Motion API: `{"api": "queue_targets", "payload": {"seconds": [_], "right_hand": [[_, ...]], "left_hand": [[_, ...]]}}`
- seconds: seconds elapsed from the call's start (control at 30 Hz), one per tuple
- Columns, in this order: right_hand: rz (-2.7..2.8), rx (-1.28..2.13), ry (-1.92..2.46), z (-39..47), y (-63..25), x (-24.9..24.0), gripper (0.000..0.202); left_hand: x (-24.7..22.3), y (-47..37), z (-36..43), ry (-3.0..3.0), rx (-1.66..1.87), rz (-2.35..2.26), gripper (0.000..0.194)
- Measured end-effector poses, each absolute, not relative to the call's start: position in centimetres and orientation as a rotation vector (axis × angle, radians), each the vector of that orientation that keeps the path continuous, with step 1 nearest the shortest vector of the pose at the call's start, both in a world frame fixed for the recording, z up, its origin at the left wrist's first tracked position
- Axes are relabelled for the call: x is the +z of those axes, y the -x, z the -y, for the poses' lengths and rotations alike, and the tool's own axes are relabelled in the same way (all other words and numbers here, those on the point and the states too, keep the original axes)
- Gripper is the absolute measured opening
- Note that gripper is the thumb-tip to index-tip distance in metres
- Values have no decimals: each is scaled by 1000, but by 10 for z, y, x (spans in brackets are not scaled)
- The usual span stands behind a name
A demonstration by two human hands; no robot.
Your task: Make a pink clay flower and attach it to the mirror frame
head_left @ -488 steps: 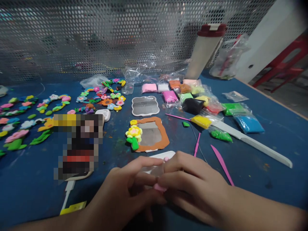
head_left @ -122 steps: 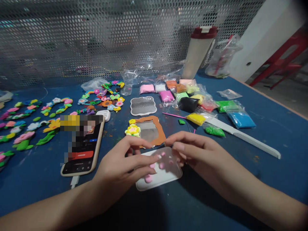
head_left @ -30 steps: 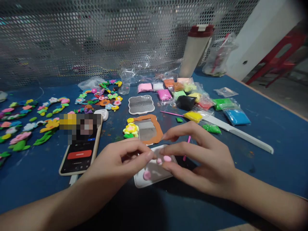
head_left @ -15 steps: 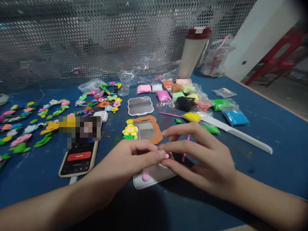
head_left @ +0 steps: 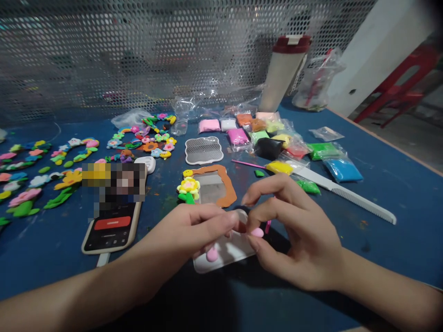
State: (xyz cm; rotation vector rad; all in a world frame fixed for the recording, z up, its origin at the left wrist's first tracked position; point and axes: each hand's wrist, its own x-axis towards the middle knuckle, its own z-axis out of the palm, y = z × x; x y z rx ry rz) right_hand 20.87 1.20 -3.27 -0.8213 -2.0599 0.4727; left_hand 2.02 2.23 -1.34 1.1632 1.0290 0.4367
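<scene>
Right now, one oval pink clay piece [head_left: 257, 232] sits pinched in the right hand's thumb and forefinger, its long axis sideways, the visible rounded end toward the palm. The left hand [head_left: 197, 228] has thumb and fingers drawn together; whether they grip anything is hidden. One white board [head_left: 238, 248] lies beneath, with one pink ball [head_left: 212, 254] beside the left fingers. Beyond the hands lie two mirrors [head_left: 211, 186]; left of them, one phone [head_left: 114, 230]; off right, one comb [head_left: 360, 199].
</scene>
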Motion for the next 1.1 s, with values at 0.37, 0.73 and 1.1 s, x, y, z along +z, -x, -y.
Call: {"api": "queue_targets", "payload": {"seconds": [0.37,0.73,1.1], "right_hand": [[2160,389,793,-14,-210,-39,24],[2081,527,793,-9,-203,-43,42],[2034,564,841,-12,-202,-40,26]], "left_hand": [[-17,-25,-19,-1005,515,-1033,17],[-26,-18,-21,-964,729,-974,18],[-27,-19,-24,-982,567,-969,15]]}}
